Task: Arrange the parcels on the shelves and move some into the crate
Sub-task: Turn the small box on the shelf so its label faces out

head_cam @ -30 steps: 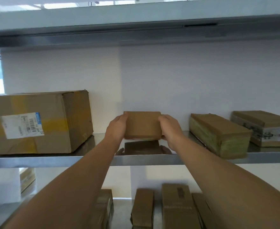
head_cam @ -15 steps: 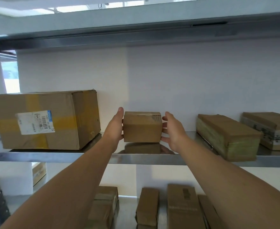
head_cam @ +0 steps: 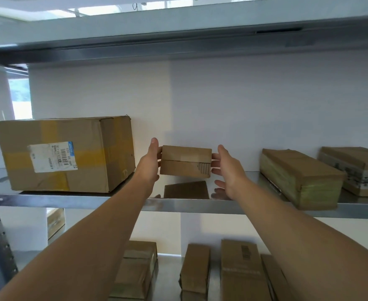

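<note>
The small parcel (head_cam: pixel 185 161) I am handling is plain brown, with a paler strip of tape and a dark ribbed patch near one corner. The big box (head_cam: pixel 74 170) is brown with yellow bands and a white label (head_cam: pixel 52 157) bearing black bars. The long parcel (head_cam: pixel 298 177) has greenish sides. The shelf (head_cam: pixel 70 202) is shiny grey.

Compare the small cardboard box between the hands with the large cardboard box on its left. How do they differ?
Size: the large cardboard box is much bigger than the small cardboard box.
Markings: the large one bears a white printed label and yellow tape; the small one has no such label.
Pose: the large one rests flat on the shelf; the small one is tilted between the left hand and right hand.
Both are brown and closed.
</note>
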A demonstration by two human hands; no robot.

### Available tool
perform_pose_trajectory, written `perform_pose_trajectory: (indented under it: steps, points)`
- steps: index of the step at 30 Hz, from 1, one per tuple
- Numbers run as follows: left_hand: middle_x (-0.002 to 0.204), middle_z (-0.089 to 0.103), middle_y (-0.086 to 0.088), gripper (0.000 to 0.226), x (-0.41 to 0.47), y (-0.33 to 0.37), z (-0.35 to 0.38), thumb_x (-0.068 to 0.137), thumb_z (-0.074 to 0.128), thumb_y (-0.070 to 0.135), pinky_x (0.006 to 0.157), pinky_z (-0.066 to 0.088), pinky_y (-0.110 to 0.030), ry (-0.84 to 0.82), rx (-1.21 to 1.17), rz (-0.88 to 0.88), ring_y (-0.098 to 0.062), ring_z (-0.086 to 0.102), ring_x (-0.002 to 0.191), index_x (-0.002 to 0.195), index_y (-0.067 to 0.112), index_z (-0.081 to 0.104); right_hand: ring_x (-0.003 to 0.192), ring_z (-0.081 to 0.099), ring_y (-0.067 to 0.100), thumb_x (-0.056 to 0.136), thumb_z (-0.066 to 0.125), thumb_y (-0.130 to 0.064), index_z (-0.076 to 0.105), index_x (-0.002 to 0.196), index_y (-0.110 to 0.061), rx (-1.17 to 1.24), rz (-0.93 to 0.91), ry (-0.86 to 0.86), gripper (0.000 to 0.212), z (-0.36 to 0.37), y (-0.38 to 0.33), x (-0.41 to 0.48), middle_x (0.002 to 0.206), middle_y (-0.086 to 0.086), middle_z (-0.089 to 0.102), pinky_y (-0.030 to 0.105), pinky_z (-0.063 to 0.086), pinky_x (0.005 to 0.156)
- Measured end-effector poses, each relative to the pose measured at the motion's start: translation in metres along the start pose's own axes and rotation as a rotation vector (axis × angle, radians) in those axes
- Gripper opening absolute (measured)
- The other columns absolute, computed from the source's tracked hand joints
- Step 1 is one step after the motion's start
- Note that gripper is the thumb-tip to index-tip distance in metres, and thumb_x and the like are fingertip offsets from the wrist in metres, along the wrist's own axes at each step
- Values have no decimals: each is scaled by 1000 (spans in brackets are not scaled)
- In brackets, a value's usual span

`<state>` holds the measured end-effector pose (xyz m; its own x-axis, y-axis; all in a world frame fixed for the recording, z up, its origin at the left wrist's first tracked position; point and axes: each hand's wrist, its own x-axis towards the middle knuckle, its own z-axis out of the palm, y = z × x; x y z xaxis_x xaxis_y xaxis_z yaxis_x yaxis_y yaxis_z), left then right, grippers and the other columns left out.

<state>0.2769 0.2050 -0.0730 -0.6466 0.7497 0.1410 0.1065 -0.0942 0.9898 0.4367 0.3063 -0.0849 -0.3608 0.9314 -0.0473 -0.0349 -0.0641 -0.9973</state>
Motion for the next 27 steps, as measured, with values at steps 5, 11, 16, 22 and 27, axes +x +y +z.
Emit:
perform_pose_trajectory:
  steps: [5,11,16,22,27]
  points:
    - [147,49,0,64,-3,0,1,101,20,63,120,24,-50,2,71,29,-21,48,127,143,24,50,112,59,24,107,31,-55,55,137,-22,28,-81,-5,51,2,2,1,119,4,63,39,47,98]
    - [144,52,2,62,-10,4,1,103,18,58,120,24,-49,-17,54,46,-15,49,113,141,23,51,116,59,25,106,32,-57,57,131,-29,73,-70,-29,45,2,5,2,119,3,64,48,42,112]
    - [119,59,6,51,-7,4,-3,104,20,56,120,24,-51,-9,20,43,-17,54,108,121,25,57,100,61,17,105,35,-54,60,110,-36,107,-73,-39,31,1,4,2,103,-6,65,45,43,108]
    - [119,58,5,55,-7,2,-5,104,23,56,119,27,-49,2,6,34,-19,52,110,135,20,52,107,61,20,107,34,-52,49,120,-35,92,-106,-35,26,5,1,0,107,-4,63,41,46,102]
    - [138,53,-2,59,-11,2,-7,103,22,56,117,27,-50,4,16,30,-27,49,130,144,21,46,111,61,22,106,33,-53,50,121,-35,76,-94,-44,29,8,2,1,117,1,63,42,46,103]
